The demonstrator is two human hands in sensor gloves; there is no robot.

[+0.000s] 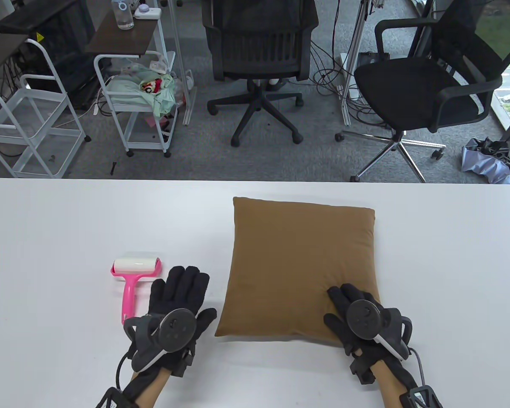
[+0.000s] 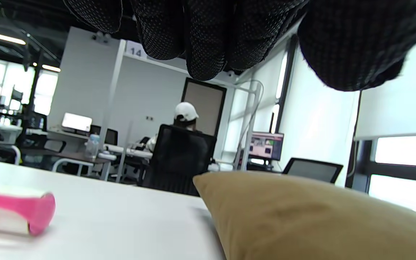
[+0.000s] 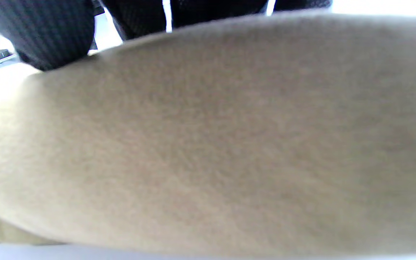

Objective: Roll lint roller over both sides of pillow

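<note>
A brown square pillow [image 1: 299, 265] lies flat on the white table [image 1: 46, 221]. It also shows in the left wrist view [image 2: 302, 216] and fills the right wrist view [image 3: 208, 144]. A lint roller [image 1: 132, 276] with a pink handle and white roll lies on the table left of the pillow; its pink end shows in the left wrist view [image 2: 31, 213]. My left hand [image 1: 182, 284] lies open and flat between the roller and the pillow, holding nothing. My right hand [image 1: 348, 299] rests flat on the pillow's near right corner, fingers spread.
Beyond the table's far edge stand two black office chairs [image 1: 259, 63], [image 1: 433, 85] and white wire carts [image 1: 140, 97] on the grey carpet. Cables lie on the floor behind.
</note>
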